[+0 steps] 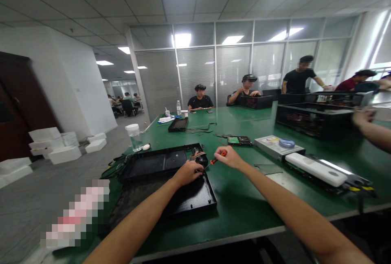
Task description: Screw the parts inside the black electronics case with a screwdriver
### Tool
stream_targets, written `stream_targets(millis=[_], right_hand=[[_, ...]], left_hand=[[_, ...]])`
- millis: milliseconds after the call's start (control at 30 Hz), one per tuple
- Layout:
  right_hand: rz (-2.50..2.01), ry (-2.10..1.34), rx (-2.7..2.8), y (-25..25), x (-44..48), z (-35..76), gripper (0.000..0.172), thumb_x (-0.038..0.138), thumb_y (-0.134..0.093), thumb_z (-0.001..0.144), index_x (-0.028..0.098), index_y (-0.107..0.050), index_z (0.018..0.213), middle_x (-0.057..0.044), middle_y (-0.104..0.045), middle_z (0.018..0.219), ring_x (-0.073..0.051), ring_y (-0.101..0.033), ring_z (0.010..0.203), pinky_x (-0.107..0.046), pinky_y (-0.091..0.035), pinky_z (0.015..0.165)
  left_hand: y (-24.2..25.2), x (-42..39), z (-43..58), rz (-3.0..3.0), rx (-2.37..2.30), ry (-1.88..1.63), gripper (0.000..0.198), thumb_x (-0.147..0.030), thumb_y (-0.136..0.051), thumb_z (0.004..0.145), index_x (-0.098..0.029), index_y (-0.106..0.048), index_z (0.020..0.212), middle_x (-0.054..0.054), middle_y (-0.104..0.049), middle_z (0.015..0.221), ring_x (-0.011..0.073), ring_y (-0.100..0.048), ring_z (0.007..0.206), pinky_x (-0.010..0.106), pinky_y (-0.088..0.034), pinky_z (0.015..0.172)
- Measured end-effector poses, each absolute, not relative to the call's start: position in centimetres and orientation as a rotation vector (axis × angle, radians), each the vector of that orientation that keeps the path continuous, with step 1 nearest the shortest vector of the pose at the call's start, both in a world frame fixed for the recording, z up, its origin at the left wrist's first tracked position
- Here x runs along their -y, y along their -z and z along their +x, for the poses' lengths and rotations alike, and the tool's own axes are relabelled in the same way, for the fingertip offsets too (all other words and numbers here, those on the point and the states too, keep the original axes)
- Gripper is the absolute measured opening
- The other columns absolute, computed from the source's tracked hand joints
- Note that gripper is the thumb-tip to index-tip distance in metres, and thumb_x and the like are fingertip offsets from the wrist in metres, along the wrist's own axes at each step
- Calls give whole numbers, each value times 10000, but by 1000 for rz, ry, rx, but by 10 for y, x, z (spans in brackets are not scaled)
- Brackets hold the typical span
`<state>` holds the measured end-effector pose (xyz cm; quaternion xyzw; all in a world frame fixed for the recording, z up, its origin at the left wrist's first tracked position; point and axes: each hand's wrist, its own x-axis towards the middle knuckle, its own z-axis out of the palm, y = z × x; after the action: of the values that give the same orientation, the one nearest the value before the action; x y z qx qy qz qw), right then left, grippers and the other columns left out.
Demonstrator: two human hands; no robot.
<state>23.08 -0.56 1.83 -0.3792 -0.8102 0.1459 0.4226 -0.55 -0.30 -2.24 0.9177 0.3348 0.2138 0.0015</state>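
Observation:
An orange-and-black screwdriver (224,153) is gripped in my right hand (232,158), its shaft slanting down to the left toward my left fingertips. My left hand (187,173) is closed, fingers pinched together beside a small black part with wires (200,158) at the right end of a black panel (152,164). What lies between those fingers is hidden. Under my left hand and forearm spreads a second flat black panel (198,197) with a raised rim, lying on the green table (238,211).
To the right lie a metal drive (271,146) with a blue tape roll (286,143), a white cover (316,169) and a black computer case (314,119). A circuit board (240,140) sits ahead. A lidded jar (134,138) stands left. Several people work around the table.

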Motion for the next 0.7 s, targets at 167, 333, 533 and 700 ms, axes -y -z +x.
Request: stream_targets(millis=[167,333,533,700], right_hand=[[-964,-329,2032,-17,3,232,222,331,-517,731,142,-601,650,14,-545,548,-93,-441,496,-201,-347,498],[-1004,-185,2139,-28,12,227,337,387,-434,816,151,-599,639,2,-561,552,-107,-472,510,-208,-333,518],[-1136,218,2314,-67,34,199,354,376,-262,916,177,-554,943,-42,-629,706,-161,-569,655,-231,-313,594],[-1187,462,2519,-97,32,171,425,469,-294,887,170,-590,828,-100,-659,761,-202,-596,723,-250,-334,616]], left_hand=[[20,6,-5,2899,-1044,-641,128,-210,-571,771,-211,-621,889,7,-600,776,143,-530,785,255,-351,780],[19,6,-5,2899,-1056,-643,140,-215,-576,767,-215,-624,899,11,-606,787,150,-539,789,269,-352,795],[23,4,-6,2872,-1059,-674,182,-212,-588,751,-200,-614,931,20,-624,823,159,-551,811,277,-358,808],[26,2,-6,2823,-1082,-721,276,-200,-607,734,-195,-574,1008,16,-642,857,175,-557,854,307,-343,850]])
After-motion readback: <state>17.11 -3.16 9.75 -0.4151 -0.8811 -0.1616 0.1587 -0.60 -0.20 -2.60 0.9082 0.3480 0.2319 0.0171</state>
